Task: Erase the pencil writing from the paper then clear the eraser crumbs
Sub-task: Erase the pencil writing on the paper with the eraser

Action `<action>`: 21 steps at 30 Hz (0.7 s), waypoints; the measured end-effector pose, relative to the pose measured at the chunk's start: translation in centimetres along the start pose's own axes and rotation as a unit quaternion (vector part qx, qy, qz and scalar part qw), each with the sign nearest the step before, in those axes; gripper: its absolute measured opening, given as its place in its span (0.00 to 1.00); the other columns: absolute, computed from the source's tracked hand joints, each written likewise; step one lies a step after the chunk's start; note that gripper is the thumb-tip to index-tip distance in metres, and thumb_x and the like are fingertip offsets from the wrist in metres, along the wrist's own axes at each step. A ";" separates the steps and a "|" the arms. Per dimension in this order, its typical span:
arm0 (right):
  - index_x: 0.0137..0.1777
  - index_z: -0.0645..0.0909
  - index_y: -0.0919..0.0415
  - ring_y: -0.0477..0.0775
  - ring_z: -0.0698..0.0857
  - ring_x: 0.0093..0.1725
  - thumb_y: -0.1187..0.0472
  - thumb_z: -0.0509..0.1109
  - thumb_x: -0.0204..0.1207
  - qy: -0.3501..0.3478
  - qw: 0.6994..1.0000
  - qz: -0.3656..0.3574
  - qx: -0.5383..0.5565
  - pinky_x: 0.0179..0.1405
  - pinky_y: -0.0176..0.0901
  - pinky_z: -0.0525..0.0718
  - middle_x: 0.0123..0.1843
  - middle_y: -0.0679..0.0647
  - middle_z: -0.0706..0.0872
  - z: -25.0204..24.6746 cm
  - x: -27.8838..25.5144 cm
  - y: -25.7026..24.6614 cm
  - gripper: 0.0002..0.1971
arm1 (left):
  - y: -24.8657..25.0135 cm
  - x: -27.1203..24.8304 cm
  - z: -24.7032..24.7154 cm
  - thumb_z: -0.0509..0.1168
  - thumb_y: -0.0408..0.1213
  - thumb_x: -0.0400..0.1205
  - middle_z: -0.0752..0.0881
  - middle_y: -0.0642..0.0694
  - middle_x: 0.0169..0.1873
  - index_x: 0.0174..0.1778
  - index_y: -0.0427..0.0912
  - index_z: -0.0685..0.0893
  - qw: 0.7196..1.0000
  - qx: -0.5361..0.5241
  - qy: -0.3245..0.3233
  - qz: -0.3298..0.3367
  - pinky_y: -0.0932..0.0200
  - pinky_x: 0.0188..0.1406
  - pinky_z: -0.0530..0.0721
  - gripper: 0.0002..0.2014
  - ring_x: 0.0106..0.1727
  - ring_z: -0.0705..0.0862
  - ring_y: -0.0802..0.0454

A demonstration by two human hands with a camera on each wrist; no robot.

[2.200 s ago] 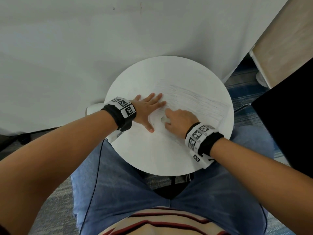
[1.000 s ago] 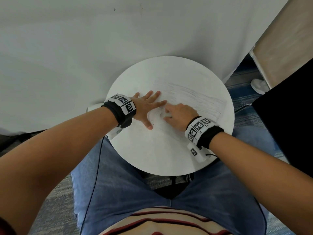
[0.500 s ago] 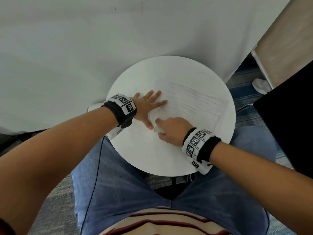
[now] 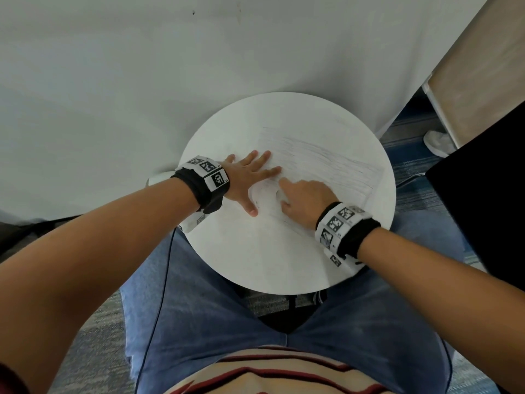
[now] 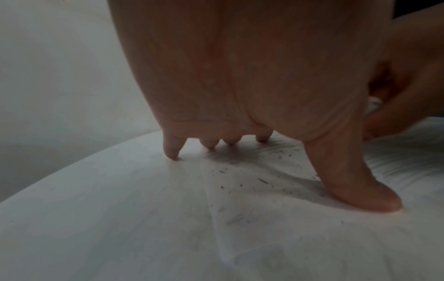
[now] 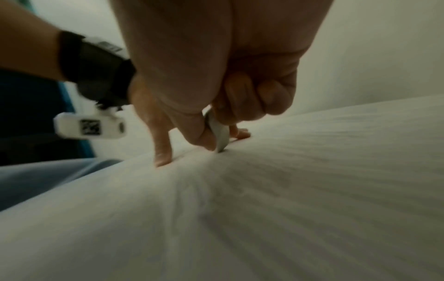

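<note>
Head view: round white bench (image 4: 255, 251) carries the paper (image 4: 326, 163), pencil lines (image 4: 335, 155) across its far and right part. Left hand (image 4: 244, 180) lies flat with fingers spread wide, pinning the paper's left edge, holding nothing. Right hand (image 4: 306, 200) is just beside it on the paper, fingers curled; the eraser barely shows here. Right wrist view shows what head view hides: white eraser (image 6: 218, 133) pinched between thumb and curled fingers, its tip touching the paper; blurred. Left wrist view alone shows dark eraser crumbs (image 5: 261, 180) scattered on the paper between the left fingertips (image 5: 171, 152) and thumb, and the paper edge (image 5: 211, 199) against the bench. Square black-and-white markers on both wristbands (image 4: 341, 223); nothing readable, pencil marks too faint to read as words.
</note>
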State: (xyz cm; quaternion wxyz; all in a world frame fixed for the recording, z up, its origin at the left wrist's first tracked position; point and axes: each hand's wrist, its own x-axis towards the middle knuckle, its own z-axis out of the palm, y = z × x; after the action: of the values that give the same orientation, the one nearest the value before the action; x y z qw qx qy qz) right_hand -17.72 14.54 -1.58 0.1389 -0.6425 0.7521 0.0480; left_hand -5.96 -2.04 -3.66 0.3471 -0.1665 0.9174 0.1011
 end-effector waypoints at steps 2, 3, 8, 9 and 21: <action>0.70 0.68 0.56 0.57 0.80 0.39 0.51 0.58 0.84 -0.042 0.998 -0.051 0.005 0.35 0.45 0.73 0.50 0.56 0.86 0.6 -0.8 -1.2 0.18 | 0.0 0.1 0.0 0.76 0.67 0.71 0.24 0.51 0.85 0.86 0.64 0.30 1.000 0.006 -0.003 0.000 0.24 0.84 0.44 0.64 0.88 0.30 0.43; 0.69 0.69 0.55 0.56 0.80 0.39 0.50 0.59 0.83 -0.068 0.995 -0.067 0.021 0.35 0.44 0.73 0.50 0.56 0.85 0.7 -1.0 -1.5 0.17 | 0.0 0.1 0.0 0.76 0.67 0.71 0.24 0.50 0.85 0.86 0.64 0.30 1.000 0.008 -0.004 0.000 0.24 0.84 0.44 0.64 0.88 0.30 0.43; 0.70 0.71 0.56 0.60 0.85 0.47 0.51 0.58 0.84 -0.009 1.000 0.014 0.015 0.39 0.46 0.75 0.53 0.57 0.86 -0.4 0.6 -0.5 0.18 | 0.0 0.1 0.1 0.76 0.66 0.71 0.25 0.50 0.86 0.87 0.65 0.31 1.000 0.003 0.005 0.001 0.24 0.84 0.44 0.64 0.88 0.30 0.43; 0.71 0.71 0.57 0.60 0.85 0.46 0.53 0.57 0.84 0.003 1.000 0.012 0.003 0.38 0.46 0.76 0.53 0.57 0.86 -0.1 0.5 -1.0 0.18 | -0.1 0.1 0.1 0.76 0.66 0.71 0.25 0.50 0.86 0.87 0.65 0.31 1.000 0.003 0.006 0.001 0.24 0.84 0.44 0.64 0.88 0.30 0.43; 0.68 0.73 0.57 0.58 0.86 0.45 0.51 0.59 0.84 -0.024 0.998 -0.048 0.029 0.36 0.45 0.76 0.52 0.56 0.86 0.8 0.5 -2.7 0.17 | 0.1 0.2 0.0 0.76 0.68 0.70 0.24 0.50 0.85 0.86 0.64 0.30 1.000 0.014 -0.002 -0.005 0.24 0.84 0.44 0.65 0.88 0.30 0.43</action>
State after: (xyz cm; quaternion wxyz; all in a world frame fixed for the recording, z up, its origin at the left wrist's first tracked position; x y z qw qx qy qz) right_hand -15.02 13.85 -2.22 0.1774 -0.6722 0.7180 0.0345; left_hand -6.15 -2.00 -3.82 0.3521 -0.1660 0.9170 0.0870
